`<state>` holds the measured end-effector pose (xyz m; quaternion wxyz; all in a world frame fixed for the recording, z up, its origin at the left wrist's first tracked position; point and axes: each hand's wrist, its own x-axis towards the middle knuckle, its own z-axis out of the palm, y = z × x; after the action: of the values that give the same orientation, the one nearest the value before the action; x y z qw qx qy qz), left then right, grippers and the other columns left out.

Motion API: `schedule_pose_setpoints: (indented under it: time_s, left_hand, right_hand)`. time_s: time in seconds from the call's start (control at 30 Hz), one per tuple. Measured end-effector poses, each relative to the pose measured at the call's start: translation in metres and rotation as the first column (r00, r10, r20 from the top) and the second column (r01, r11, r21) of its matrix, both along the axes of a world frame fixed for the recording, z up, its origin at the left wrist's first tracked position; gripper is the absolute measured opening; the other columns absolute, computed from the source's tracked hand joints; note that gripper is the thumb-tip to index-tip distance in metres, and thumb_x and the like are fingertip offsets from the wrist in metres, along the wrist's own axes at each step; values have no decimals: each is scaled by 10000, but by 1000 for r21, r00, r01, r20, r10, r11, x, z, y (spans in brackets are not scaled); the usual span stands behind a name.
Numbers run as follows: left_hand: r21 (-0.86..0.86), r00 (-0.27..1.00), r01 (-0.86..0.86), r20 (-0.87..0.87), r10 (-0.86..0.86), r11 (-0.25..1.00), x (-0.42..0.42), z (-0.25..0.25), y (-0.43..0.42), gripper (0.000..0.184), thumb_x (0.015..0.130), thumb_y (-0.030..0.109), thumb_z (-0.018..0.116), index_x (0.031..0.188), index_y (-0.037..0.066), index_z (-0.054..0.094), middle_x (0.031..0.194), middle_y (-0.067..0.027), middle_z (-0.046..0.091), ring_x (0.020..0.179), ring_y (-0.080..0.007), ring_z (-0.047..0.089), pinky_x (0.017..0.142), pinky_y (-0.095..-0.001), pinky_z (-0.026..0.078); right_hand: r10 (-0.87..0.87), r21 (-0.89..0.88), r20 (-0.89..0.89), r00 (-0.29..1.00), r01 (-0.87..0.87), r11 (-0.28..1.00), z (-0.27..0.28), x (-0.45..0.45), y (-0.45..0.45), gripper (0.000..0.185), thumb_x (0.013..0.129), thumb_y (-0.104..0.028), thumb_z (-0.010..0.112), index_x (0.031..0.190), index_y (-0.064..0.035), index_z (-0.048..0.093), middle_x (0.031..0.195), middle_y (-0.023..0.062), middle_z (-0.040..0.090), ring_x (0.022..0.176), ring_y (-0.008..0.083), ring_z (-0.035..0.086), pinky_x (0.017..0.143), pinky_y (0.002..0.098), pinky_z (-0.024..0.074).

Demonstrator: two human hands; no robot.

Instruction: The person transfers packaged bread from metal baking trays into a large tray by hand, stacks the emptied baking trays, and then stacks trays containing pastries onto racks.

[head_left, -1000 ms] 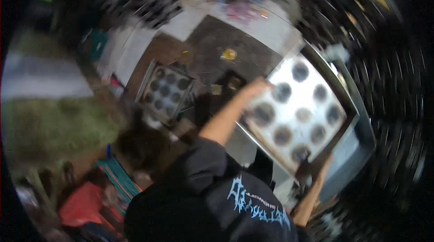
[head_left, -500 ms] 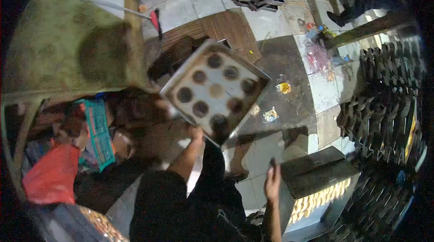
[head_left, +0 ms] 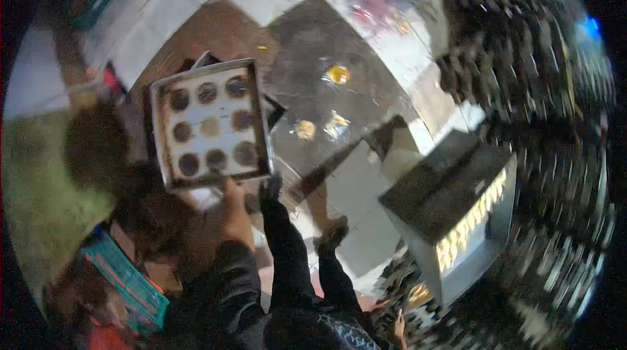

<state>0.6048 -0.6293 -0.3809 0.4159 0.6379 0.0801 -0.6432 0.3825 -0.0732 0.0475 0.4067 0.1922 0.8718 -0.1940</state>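
Note:
A square metal tray with raised edges and rows of dark round marks hangs over the floor at left of centre. My left hand grips its near edge. Beneath it, the corners of another dark tray stick out. Low in the view, my right hand is small and blurred, away from the tray; what its fingers do is unclear. The nearest large thing to it is a metal box with a row of pale pieces inside.
Stacks of dark metal pieces fill the right side. A dark mat on the floor bears small yellow and clear wrapped items. A teal crate stands at lower left, with a green surface above it.
The tray has moved left from above the metal box, with my left hand on its edge. My right hand has come away from that box and moved lower. The view has shifted.

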Motion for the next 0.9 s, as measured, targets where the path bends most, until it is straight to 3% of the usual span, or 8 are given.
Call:
schedule_pose_setpoints:
  time_s: [0.2,0.3,0.33,0.43,0.5,0.63,0.73,0.9]
  left_hand:
    - [253,892,423,52,-449,870,-12,181,16,355,894,283,364,1179,86,444,987,-102,572,1014,-285,496,765,-468,457]
    - [57,594,790,178,-785,611,-1,215,85,365,904,284,331,1198,81,409,954,-99,569,989,-272,506,763,-450,445]
    - [79,460,872,203,-864,483,-15,228,111,365,903,283,334,1195,77,412,955,-100,569,987,-270,508,764,-446,444]
    - [127,-1,991,239,-971,31,-78,249,213,365,901,278,346,1187,66,422,961,-103,572,980,-267,513,769,-432,442]
    - [174,-309,947,266,-913,-270,-135,255,301,364,899,276,354,1182,58,428,964,-106,574,976,-265,516,772,-423,440]
    - [307,-696,718,342,-632,-625,-225,259,485,364,896,270,369,1171,43,440,971,-110,577,966,-260,523,778,-404,436]
    - [431,-815,574,381,-437,-696,-256,270,570,364,894,266,380,1163,31,450,976,-113,580,959,-256,529,783,-390,434]
    - [600,-880,461,402,-252,-653,-278,304,637,365,890,259,400,1150,12,465,984,-119,584,948,-251,537,790,-367,429]
  right_hand:
    - [-581,-101,41,813,582,807,3,99,112,547,880,-522,351,1112,-38,451,864,124,590,688,209,582,573,313,473]
    - [-469,73,-96,878,476,876,-104,235,303,505,890,-489,335,989,-20,496,832,131,605,665,241,591,546,364,473]
    - [121,54,-359,926,-109,993,-87,237,296,413,897,-412,382,901,-28,533,777,132,605,631,206,579,530,334,461]
    - [-464,90,50,885,458,884,-141,235,361,413,899,-378,395,774,-16,550,610,113,541,533,183,524,473,324,424]
    - [-762,62,69,643,760,647,-134,170,393,384,898,-362,413,763,-23,534,580,81,502,454,140,469,416,291,393]
    - [-736,-449,-660,154,705,550,-369,128,582,467,854,-424,479,1052,-1,488,803,61,528,617,171,508,559,301,428]
    - [-938,-651,-99,-334,734,-193,-308,-58,647,663,854,-461,474,1293,4,300,1008,136,524,841,215,529,729,319,450]
    - [-882,-510,-138,-449,796,-326,-389,-171,722,740,814,-439,543,1288,45,245,1272,156,408,1119,290,412,942,418,313]
